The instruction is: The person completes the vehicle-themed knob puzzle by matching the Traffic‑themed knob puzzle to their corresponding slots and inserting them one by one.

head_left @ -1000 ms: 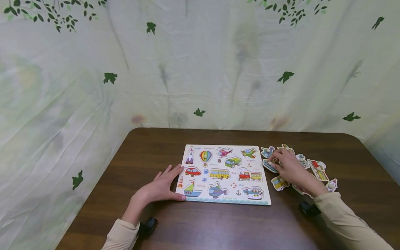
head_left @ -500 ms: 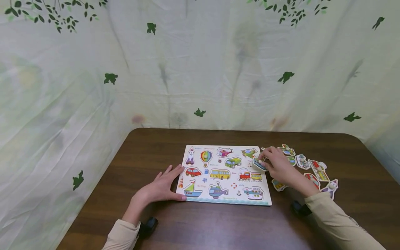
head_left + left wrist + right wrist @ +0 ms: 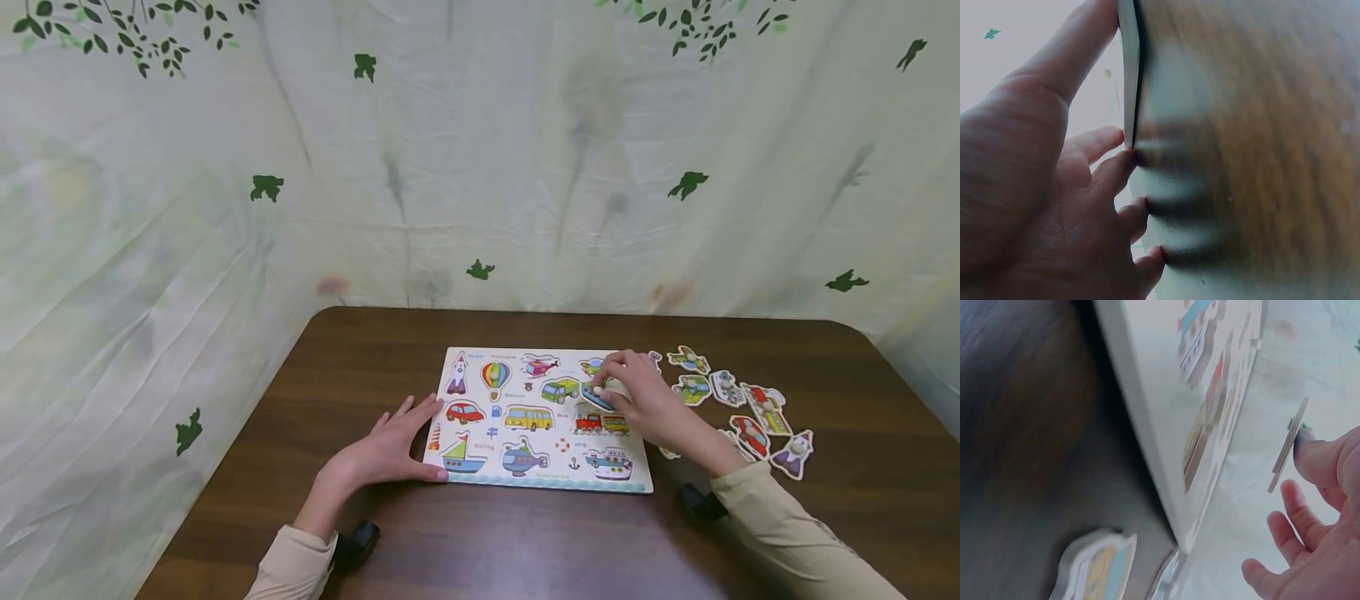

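1. Fingers of the right hand (image 3: 647, 404) pinch a small blue piece (image 3: 595, 397), raised above the puzzle board (image 3: 553, 472) at two o'clock from its centre; the right wrist view shows it edge-on, tilted.
2. Straight and spread, the left hand (image 3: 386, 447) grasps nothing; its thumb touches the board's edge at eight o'clock, its forefinger at nine.
3. Loose pieces lie at the board's three o'clock: a truck piece (image 3: 692, 389), a plane piece (image 3: 688, 360) at its twelve, a red car piece (image 3: 750, 437), and a rocket piece (image 3: 792, 455) at the car's four.
4. Beneath everything is a dark wooden table (image 3: 525, 542).
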{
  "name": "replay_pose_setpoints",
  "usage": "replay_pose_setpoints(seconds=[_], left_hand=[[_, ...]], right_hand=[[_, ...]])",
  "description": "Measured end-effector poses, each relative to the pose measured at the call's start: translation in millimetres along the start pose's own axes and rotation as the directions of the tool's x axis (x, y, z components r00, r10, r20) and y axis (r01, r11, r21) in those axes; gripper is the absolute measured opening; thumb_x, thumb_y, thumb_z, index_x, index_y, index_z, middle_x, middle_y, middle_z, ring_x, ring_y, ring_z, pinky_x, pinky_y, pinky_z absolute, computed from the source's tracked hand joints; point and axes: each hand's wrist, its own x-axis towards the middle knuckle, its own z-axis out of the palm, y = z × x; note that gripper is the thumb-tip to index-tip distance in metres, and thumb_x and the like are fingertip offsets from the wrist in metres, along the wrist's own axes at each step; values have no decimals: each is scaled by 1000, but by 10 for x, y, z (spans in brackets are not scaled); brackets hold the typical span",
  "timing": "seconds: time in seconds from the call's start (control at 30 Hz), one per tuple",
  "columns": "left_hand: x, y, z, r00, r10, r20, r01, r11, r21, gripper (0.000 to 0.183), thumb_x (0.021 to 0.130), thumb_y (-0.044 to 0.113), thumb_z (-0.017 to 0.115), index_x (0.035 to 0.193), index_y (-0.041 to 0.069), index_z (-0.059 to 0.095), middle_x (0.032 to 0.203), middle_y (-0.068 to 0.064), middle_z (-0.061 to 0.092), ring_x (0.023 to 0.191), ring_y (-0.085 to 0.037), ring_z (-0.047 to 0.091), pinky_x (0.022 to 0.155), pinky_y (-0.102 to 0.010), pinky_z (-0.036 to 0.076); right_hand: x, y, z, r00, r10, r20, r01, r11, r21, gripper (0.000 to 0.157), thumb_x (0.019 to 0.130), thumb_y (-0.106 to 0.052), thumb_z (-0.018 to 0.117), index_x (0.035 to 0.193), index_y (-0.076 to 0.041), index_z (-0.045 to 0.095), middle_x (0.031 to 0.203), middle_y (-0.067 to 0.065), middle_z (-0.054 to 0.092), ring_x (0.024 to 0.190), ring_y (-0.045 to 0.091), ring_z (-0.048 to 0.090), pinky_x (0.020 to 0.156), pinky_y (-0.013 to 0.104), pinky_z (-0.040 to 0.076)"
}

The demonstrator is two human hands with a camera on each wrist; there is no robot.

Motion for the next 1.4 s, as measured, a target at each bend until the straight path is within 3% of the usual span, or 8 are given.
replay_pose_setpoints(seconds=[0.37, 0.87, 1.17, 1.4], left_hand=[[-1, 12, -11, 1000, -7, 10, 7, 1000, -6, 104, 75, 54, 80, 155, 10, 30, 161, -11, 22, 148, -39, 7, 113, -64, 6], [0, -3, -11, 1000, 2, 11, -2, 1000, -9, 104, 75, 55, 79, 155, 10, 29, 162, -10, 21, 148, -39, 6, 112, -65, 6], [-12, -5, -46, 999, 31, 15, -30, 999, -37, 103, 77, 51, 80, 155, 8, 28, 161, -13, 22, 147, -41, 6, 112, -66, 5], [5, -45, -41, 999, 13, 40, -11, 998, -65, 103, 76, 51, 80, 156, 11, 27, 161, -10, 22, 148, -39, 4, 112, -65, 3]], right_hand=[[108, -184, 138, 998, -66, 3, 66, 996, 60, 19, 87, 0, 71, 92, -15, 62, 114, 10, 56, 113, 33, 44, 93, 49, 36], [236, -463, 387, 992, -124, 29, 120, 987, 105, 20, 87, -2, 73, 93, -18, 62, 112, 3, 55, 110, 27, 47, 92, 45, 38], [313, -653, 514, 981, -185, 50, 177, 974, 142, 20, 87, -5, 73, 90, -21, 61, 107, -1, 53, 108, 23, 46, 94, 42, 38], [348, -809, 638, 966, -238, 97, 221, 962, 160, 17, 88, -8, 73, 91, -21, 62, 109, -2, 54, 110, 20, 47, 95, 40, 39]])
